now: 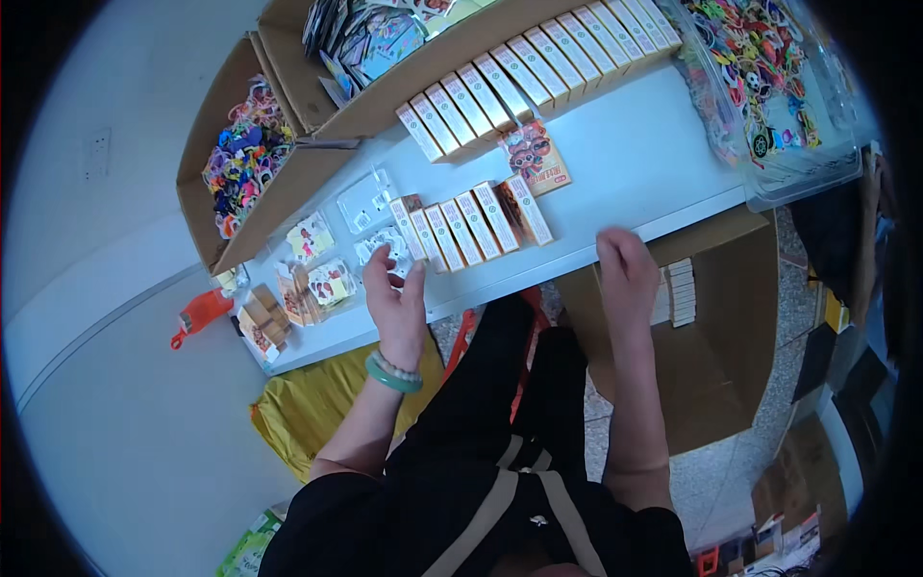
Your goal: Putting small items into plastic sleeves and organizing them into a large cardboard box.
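My left hand [396, 306], a bracelet and a green bangle at its wrist, reaches over the table's near edge with thumb and fingers apart. Its fingertips are beside a clear tray of small white pieces [383, 248], and nothing shows in its grasp. Just to the right stands a row of small upright boxes [460, 231], orange and white with pale narrow sides. My right hand [627, 274] hangs at the table's front edge with its fingers curled in; whatever they may hold is hidden. An orange printed packet [535, 159] lies flat behind the row.
Behind runs a longer row of similar boxes [538, 72]. Cardboard bins hold colourful bands [248, 154] and printed packets [385, 43]. A clear tub [803, 178] stands far right. Stacked cards [332, 284] lie left. Below my right hand, an open carton [716, 385] contains small white boxes.
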